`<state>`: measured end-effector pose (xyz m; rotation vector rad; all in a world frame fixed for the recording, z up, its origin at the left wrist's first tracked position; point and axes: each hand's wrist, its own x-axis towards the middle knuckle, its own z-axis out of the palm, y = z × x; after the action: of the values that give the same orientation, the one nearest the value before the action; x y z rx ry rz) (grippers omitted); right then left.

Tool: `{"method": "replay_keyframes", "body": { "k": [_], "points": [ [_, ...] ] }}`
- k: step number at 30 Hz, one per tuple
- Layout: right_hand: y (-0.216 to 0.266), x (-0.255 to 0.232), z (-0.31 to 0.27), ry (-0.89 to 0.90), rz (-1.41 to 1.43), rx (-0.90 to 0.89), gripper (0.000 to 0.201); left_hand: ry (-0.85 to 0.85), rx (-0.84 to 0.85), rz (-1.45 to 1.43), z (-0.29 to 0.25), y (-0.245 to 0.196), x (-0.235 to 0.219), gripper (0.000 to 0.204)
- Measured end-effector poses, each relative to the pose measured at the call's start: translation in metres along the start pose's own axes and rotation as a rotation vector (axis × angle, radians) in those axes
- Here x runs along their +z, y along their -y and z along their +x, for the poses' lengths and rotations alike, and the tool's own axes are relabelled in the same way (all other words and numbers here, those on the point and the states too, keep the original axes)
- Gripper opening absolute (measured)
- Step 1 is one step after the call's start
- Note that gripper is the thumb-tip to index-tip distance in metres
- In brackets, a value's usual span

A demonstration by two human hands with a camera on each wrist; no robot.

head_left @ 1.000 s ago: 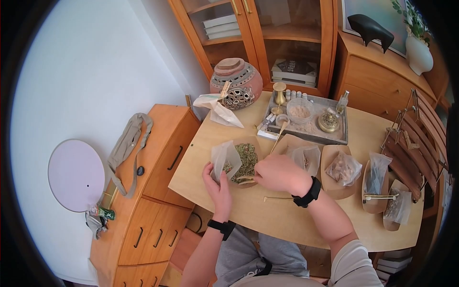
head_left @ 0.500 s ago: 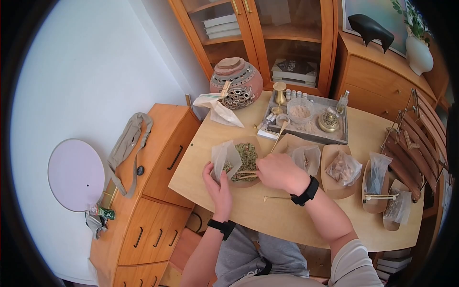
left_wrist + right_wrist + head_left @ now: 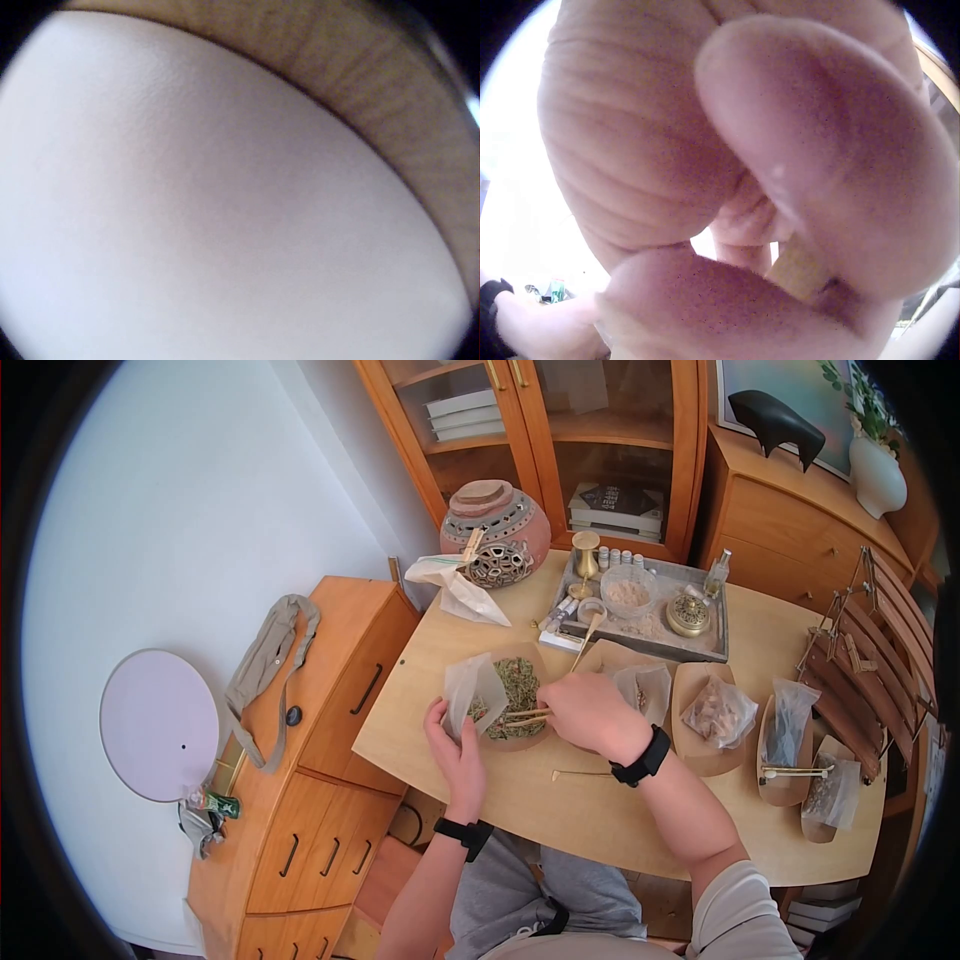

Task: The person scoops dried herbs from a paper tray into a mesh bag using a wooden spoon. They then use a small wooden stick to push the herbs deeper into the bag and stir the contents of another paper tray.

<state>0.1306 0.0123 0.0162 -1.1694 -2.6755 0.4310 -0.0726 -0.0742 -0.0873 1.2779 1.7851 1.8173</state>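
Note:
My left hand holds a translucent paper bag by its lower part, thumb and fingers on either side. Some dried herbs show at its mouth. Beside it a brown paper tray bears a heap of green dried herbs. My right hand grips a pair of wooden tweezers whose two prongs reach left over the herbs. In the right wrist view, a yellowish piece of the tweezers shows between thumb and fingers. Only skin and some table fill the left wrist view.
More paper trays with bags stand to the right, one with pinkish lumps. A thin brass tool lies near the front edge. Behind is a grey tray with a brass burner; a clay pot stands at the back left.
The tweezer tips have shifted slightly away from me, up over the herbs, and the right hand a little to the right. The left hand and bag stay put.

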Motion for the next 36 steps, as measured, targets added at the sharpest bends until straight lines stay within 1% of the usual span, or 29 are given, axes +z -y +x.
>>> {"method": "replay_keyframes", "body": {
  "k": [7, 9, 13, 16, 18, 22, 24, 25, 27, 30, 32, 34, 36],
  "points": [
    [0.001, 0.006, 0.001, -0.032, -0.035, -0.030, 0.015, -0.002, 0.009, -0.001, 0.001, 0.001, 0.001, 0.042],
    [0.000, 0.003, 0.000, -0.045, -0.056, -0.083, 0.014, -0.003, 0.014, 0.003, 0.001, 0.001, 0.001, 0.042],
    [0.001, -0.005, 0.000, -0.034, -0.091, -0.079, 0.012, -0.007, 0.014, -0.005, 0.001, 0.002, 0.001, 0.043],
    [-0.004, -0.012, -0.002, -0.062, -0.108, -0.067, 0.013, -0.008, 0.012, -0.011, 0.001, 0.002, 0.001, 0.043],
    [-0.013, -0.016, -0.004, -0.182, -0.047, -0.105, 0.015, -0.009, 0.004, -0.010, 0.000, 0.000, 0.001, 0.043],
    [-0.013, -0.052, -0.013, -0.203, 0.038, -0.090, 0.018, -0.002, -0.003, -0.002, 0.000, 0.002, 0.000, 0.043],
    [-0.007, -0.063, -0.015, -0.202, 0.129, -0.067, 0.018, -0.004, -0.006, -0.007, 0.000, 0.002, 0.001, 0.043],
    [-0.005, -0.061, -0.014, -0.203, 0.130, -0.066, 0.018, -0.006, -0.007, -0.013, 0.000, 0.001, 0.001, 0.043],
    [-0.001, -0.053, -0.011, -0.224, 0.201, -0.134, 0.019, -0.004, -0.002, -0.011, 0.000, 0.001, 0.002, 0.043],
    [0.009, -0.036, -0.005, -0.205, 0.179, -0.127, 0.019, 0.015, 0.014, 0.021, 0.000, 0.002, 0.000, 0.043],
    [0.009, -0.034, -0.004, -0.219, 0.192, -0.119, 0.020, 0.030, 0.025, 0.052, 0.000, 0.002, 0.000, 0.043],
    [0.008, -0.034, -0.004, -0.229, 0.203, -0.115, 0.020, -0.004, -0.006, -0.001, 0.001, -0.001, 0.000, 0.043],
    [0.002, -0.037, -0.006, -0.271, 0.202, -0.074, 0.021, -0.003, -0.003, 0.000, 0.000, -0.001, 0.000, 0.043]
  ]
}}
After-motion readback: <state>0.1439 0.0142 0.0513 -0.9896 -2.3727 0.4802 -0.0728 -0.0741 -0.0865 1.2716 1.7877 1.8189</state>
